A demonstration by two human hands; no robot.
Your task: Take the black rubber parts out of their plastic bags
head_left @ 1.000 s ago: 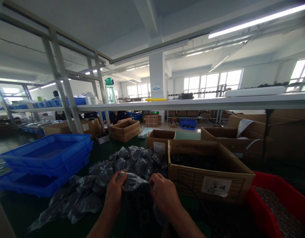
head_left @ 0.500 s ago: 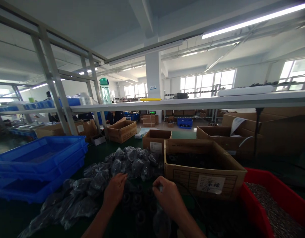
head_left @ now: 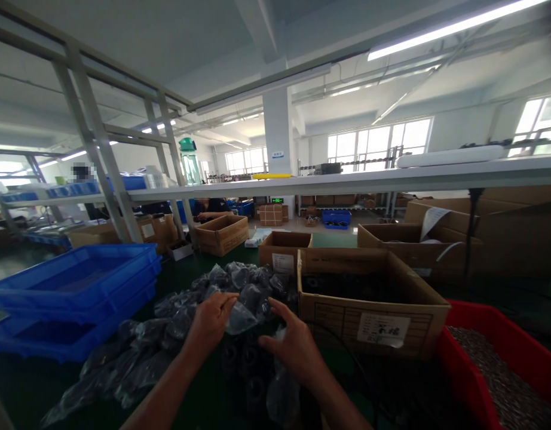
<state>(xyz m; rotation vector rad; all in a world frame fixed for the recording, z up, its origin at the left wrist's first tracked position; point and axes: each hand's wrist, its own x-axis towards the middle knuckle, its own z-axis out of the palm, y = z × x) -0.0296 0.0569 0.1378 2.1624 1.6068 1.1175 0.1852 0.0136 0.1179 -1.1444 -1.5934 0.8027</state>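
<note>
My left hand [head_left: 213,319] is pinched closed on a clear plastic bag [head_left: 240,321], which hangs off its fingertips in front of a heap of bagged dark parts [head_left: 251,295]. Whether a part sits inside this bag is hard to see. To the right, my right hand [head_left: 296,343] has its thumb and fingers apart, with nothing between them. Several black, ring-ended parts [head_left: 256,388] stand in shadow below and between both hands. Another clear bag [head_left: 282,394] lies under my right wrist, partly hidden by it.
Stacked blue trays [head_left: 78,280] stand at left. An open cardboard box [head_left: 374,325] with dark contents is right of the hands, beside a red bin [head_left: 464,370] of small metallic pieces. A black cable [head_left: 347,346] runs near my right hand. A white shelf [head_left: 329,184] crosses above.
Both hands have risen slightly. My right hand's fingers have opened from a pinch. The clear bag now shows at my left fingertips.
</note>
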